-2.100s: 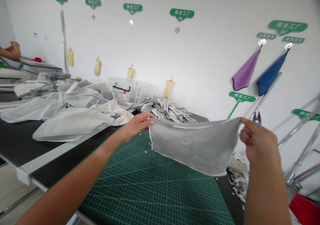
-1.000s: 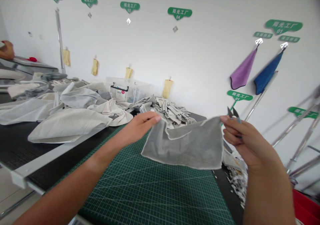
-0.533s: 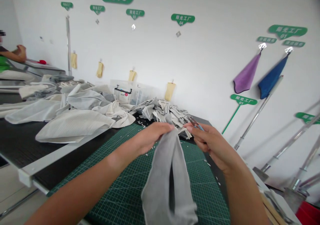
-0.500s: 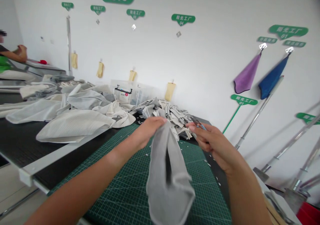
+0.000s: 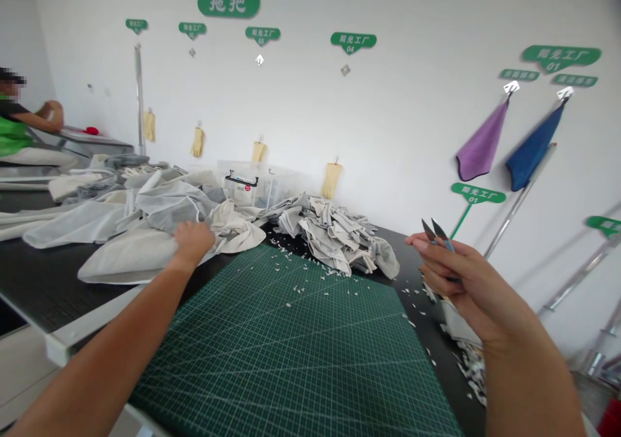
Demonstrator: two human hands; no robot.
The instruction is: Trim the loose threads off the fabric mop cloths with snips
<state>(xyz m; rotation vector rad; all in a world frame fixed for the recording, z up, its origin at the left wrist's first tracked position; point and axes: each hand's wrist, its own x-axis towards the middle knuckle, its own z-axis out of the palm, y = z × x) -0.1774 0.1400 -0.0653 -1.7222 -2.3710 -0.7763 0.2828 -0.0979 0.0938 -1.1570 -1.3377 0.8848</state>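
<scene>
Workshop table (image 5: pixel 43 295), clear plastic bin (image 5: pixel 242 191), fabric heap (image 5: pixel 330 233)

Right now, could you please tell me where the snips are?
The snips are in the right hand, at the head view's right, beside the green cutting mat.

past the right fingers (image 5: pixel 427 246), a purple towel (image 5: pixel 481 149) and a blue towel (image 5: pixel 533 149) hang from wall hooks above a green sign (image 5: pixel 478 194). left of those fingers, a heap of crumpled grey cloth strips (image 5: pixel 330 233) sits beyond a green cutting mat (image 5: pixel 291 340). far beyond the left fingers (image 5: pixel 194 240), a seated co-worker (image 5: pixel 14 136) leans at a metal table (image 5: pixel 99 141).
</scene>
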